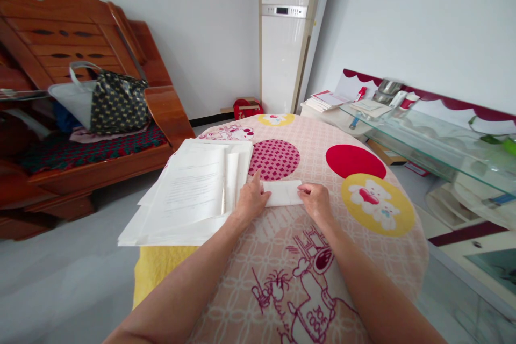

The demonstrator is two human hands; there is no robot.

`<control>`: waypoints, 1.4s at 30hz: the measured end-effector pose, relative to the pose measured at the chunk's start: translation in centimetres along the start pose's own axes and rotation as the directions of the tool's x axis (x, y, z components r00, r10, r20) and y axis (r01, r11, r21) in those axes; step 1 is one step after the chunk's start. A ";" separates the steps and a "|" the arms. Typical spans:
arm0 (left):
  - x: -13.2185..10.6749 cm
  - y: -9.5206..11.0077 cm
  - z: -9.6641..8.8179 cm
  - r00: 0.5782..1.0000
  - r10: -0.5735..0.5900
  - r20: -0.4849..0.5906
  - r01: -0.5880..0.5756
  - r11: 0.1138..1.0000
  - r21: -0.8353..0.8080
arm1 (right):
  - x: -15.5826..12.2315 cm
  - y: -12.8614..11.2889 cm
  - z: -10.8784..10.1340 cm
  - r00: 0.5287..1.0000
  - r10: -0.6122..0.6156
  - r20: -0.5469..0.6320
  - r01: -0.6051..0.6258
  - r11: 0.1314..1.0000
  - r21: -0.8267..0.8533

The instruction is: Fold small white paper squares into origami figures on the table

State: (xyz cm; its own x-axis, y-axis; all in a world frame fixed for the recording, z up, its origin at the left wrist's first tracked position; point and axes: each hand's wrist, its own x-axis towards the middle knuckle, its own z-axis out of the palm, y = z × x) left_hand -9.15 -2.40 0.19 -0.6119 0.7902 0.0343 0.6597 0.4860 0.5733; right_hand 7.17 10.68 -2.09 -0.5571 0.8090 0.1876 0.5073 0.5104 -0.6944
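Observation:
A narrow white folded paper (282, 193) lies across the table between my two hands. My left hand (252, 197) is at its left end, thumb on the paper and index finger pointing away from me; the other fingers are partly hidden. At the right end, my right hand (317, 201) pinches the paper's edge between thumb and bent fingers. Close beside my left hand, a loose stack of white sheets (189, 188) with printed text covers the table's left side. Its sheets are unevenly aligned, some overhanging the edge.
A pink patterned cloth (242, 290) covers the round table, with yellow fabric (161, 269) hanging at the left. A wooden bench (80, 166) holds bags (119, 99). To the right stands a glass-topped cabinet (435, 145) bearing papers and containers. A tall white air conditioner (282, 54) stands behind.

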 end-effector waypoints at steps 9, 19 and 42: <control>0.1 0.1 0.0 1.000 -0.021 -0.006 0.021 1.000 0.010 | 0.1 -0.2 0.1 0.999 -0.033 0.016 0.035 0.993 -0.110; 0.2 0.1 -0.2 0.999 -0.043 -0.003 0.043 0.998 -0.042 | 0.2 -0.2 0.1 1.000 -0.021 0.014 0.023 0.991 -0.131; 0.2 -0.1 -0.1 0.999 -0.048 -0.016 0.046 0.995 -0.090 | 0.5 0.0 0.3 1.000 -0.006 -0.011 0.004 0.994 -0.113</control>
State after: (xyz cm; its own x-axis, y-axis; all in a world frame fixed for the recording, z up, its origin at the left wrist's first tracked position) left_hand -9.42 -2.31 0.26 -0.6496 0.7600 0.0200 0.5887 0.4863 0.6457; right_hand 6.73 10.97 -2.24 -0.5526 0.8092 0.1993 0.5761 0.5437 -0.6103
